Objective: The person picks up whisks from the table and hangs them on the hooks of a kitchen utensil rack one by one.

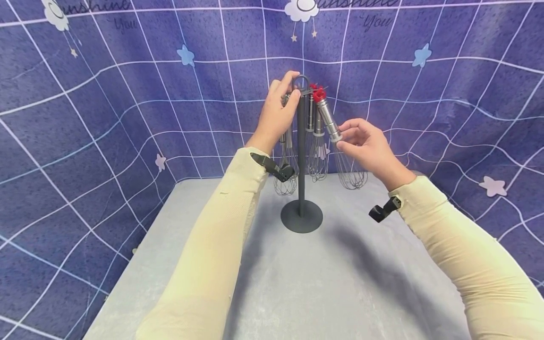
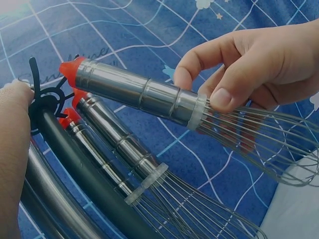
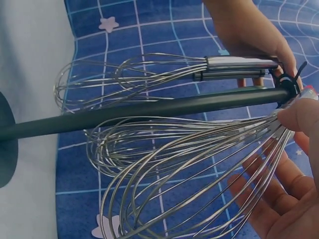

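Observation:
A dark grey hanging stand (image 1: 301,160) rises from a round base, with a ring and hooks at its top. My left hand (image 1: 275,107) grips the stand's top, thumb in front. Between thumb and fingers, my right hand (image 1: 369,145) pinches a steel whisk (image 1: 328,117) where its handle meets the wires. This whisk tilts outward, its red-tipped end up at the hooks. In the left wrist view, two more red-tipped whisks (image 2: 117,134) hang beside the pole. Other whisks (image 1: 285,177) hang on the left side, partly hidden by my left hand.
The stand's round base (image 1: 301,224) rests on a table with a pale grey cover (image 1: 293,283). A blue cloth (image 1: 140,94) with white grid lines, stars and clouds hangs behind and at both sides. Dark wrist cameras (image 1: 384,209) stick out from the sleeves.

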### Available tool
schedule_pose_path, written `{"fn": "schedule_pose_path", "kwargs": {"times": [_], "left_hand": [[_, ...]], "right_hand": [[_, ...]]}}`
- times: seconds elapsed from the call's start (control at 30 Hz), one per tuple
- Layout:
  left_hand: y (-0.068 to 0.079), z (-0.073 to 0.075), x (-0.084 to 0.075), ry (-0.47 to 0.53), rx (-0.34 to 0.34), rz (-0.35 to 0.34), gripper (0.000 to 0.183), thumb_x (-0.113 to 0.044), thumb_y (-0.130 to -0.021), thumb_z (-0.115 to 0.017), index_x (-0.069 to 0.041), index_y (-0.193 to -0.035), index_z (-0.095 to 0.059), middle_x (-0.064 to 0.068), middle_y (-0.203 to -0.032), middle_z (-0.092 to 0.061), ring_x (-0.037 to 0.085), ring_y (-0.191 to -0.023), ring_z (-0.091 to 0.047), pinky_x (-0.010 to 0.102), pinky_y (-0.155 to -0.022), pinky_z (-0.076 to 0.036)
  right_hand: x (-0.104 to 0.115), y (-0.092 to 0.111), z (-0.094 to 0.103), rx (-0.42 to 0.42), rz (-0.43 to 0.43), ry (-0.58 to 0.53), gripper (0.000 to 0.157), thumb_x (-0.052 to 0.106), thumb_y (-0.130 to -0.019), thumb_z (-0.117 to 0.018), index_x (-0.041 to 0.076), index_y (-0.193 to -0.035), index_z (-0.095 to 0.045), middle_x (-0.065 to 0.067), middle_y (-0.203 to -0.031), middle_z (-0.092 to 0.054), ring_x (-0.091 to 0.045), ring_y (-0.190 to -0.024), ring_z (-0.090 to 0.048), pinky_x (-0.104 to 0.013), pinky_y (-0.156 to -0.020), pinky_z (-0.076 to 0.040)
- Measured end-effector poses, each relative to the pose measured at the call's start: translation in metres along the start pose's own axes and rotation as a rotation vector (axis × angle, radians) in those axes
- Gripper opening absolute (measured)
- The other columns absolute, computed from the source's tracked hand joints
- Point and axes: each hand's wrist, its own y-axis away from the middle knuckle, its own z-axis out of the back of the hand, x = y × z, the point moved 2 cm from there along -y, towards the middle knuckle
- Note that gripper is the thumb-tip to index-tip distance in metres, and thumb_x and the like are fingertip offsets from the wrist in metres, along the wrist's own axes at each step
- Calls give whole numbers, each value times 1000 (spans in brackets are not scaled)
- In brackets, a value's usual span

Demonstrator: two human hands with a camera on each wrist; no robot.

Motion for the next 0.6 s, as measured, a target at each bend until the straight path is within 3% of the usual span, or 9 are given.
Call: {"fn": "schedule_pose_path", "kwargs": {"times": [0.13, 0.6], "left_hand": [[-1, 0, 0, -4, 0, -1, 40, -22, -105, -51, -20, -145, -52, 3, -110, -46, 12, -91, -43, 27, -82, -42], [0, 0, -1, -5, 10, 16, 40, -24, -105, -50, -24, -146, -51, 2, -112, -46, 12, -91, -43, 26, -80, -42]], "right_hand": [[-1, 0, -3, -7, 17, 29, 34, 3, -89, -73, 5, -120, -60, 4, -96, -71, -9, -78, -68, -24, -64, -49], [-8, -1, -21, 5, 26, -81, 36, -1, -89, -72, 0, -120, -55, -3, -97, -68, -10, -82, -68, -23, -73, -54]]}}
